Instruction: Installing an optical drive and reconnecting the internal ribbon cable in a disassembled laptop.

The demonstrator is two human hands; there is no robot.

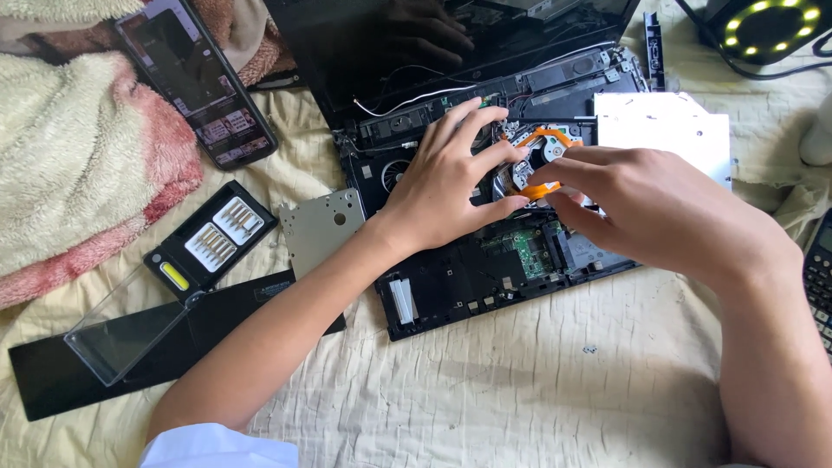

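Observation:
An opened black laptop base (pixel 451 286) lies on a cream bedsheet, its circuit board and wires exposed. My left hand (pixel 451 173) rests on the laptop's middle with fingers spread, its thumb against a round metal part. My right hand (pixel 641 204) pinches an orange flat ribbon cable (pixel 542 186) that loops over that metal part (pixel 520 173). A green board (pixel 530 251) shows just below my hands. The laptop's dark screen (pixel 416 43) lies flat behind.
A screwdriver bit case (pixel 212 238) with a clear lid lies open at left, beside a grey metal plate (pixel 322 227) and a black panel (pixel 52 373). A phone (pixel 195 82) rests on a fluffy blanket. A silver drive (pixel 667 130), ring light (pixel 767 26) and calculator (pixel 819 277) sit right.

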